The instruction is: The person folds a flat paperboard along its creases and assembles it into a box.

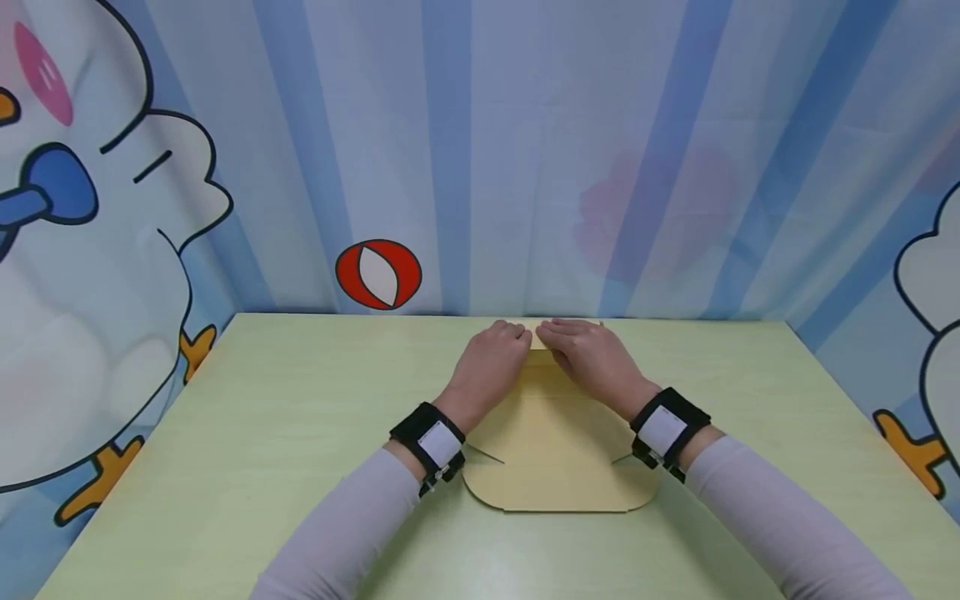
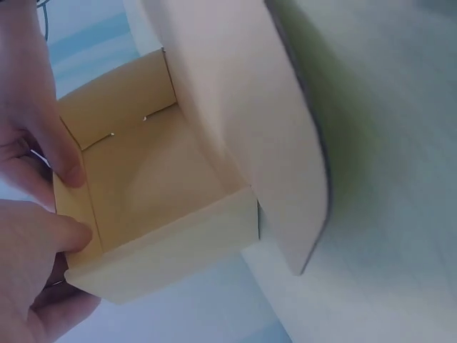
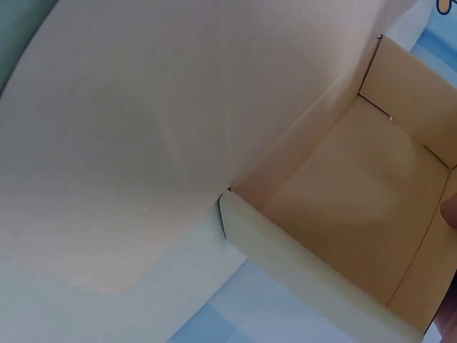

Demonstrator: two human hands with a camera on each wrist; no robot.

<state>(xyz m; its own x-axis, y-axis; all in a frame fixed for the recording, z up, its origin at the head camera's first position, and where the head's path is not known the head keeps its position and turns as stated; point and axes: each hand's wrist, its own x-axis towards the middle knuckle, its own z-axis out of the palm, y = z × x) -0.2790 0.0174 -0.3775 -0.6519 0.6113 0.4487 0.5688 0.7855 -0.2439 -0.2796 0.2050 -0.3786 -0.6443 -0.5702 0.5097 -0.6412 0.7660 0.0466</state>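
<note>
An open cardboard box has low walls and a wide lid flap with rounded corners, which extends toward me in the head view. At the far end, my left hand and right hand sit side by side. The left wrist view shows both pinching the box's far wall, thumbs inside and other fingers outside; there the left hand is below the right hand. In the right wrist view a thumb touches the same wall at the right edge. My hands hide most of the box in the head view.
The box is on a pale green table, close to its back edge. Behind it hangs a blue striped curtain printed with a red and white ball and cartoon figures. Thin slits mark both sides of the flap.
</note>
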